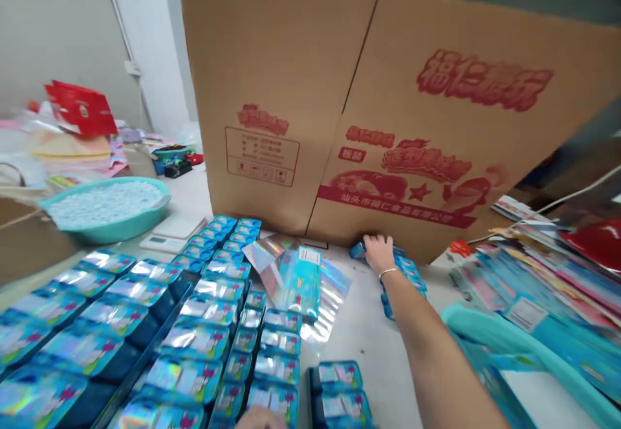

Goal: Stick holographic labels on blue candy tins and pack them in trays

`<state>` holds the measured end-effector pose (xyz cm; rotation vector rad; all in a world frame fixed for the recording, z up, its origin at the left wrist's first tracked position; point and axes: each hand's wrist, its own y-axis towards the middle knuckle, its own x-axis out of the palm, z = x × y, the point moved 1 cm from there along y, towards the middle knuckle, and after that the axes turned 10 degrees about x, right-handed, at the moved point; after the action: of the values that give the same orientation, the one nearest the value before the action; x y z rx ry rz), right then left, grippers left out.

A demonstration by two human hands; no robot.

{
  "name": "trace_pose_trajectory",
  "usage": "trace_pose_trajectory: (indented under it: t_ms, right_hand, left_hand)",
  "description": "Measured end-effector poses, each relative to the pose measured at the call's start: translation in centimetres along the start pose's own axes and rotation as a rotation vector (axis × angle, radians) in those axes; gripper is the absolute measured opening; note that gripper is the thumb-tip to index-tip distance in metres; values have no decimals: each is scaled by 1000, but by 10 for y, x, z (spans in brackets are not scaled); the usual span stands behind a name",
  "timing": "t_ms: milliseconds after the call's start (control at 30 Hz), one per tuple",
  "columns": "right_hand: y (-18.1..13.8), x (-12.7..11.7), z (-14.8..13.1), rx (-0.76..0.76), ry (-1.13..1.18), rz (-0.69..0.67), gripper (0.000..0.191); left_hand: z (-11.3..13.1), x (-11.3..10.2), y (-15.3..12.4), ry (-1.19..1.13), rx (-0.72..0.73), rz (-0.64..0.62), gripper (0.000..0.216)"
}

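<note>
My right hand (379, 252) reaches forward to the foot of a big brown cardboard box (388, 105) with red print. Its fingers are curled over a small blue packet (358, 250) at the far end of a row of blue packets (407, 277) under my wrist. A thin bracelet shows on that wrist. Only a sliver of my left hand (259, 418) shows at the bottom edge, next to stacked blue packets (339, 393); its fingers are hidden. Holographic blue pouches (303, 280) lie loose between the rows.
Rows of shiny blue packets (145, 325) fill the left of the white table (369, 332). A teal basin (104, 209) of white pieces stands at the back left, with a scale (165, 241) beside it. A teal tray (509, 351) and printed bags (548, 274) sit right.
</note>
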<state>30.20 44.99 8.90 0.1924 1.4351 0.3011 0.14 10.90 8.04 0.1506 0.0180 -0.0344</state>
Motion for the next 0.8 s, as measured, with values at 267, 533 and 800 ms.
trace_pose_trajectory:
  t_ms: [267, 533, 800]
  right_hand:
    - [-104, -118, 12, -54, 226, 180, 51]
    - [-361, -274, -30, -233, 836, -183, 42]
    - [-491, -228, -78, 267, 1435, -206, 45]
  left_hand:
    - [13, 26, -70, 90, 291, -12, 47]
    - [57, 55, -131, 93, 358, -50, 82]
    - [19, 78, -199, -15, 392, -240, 83]
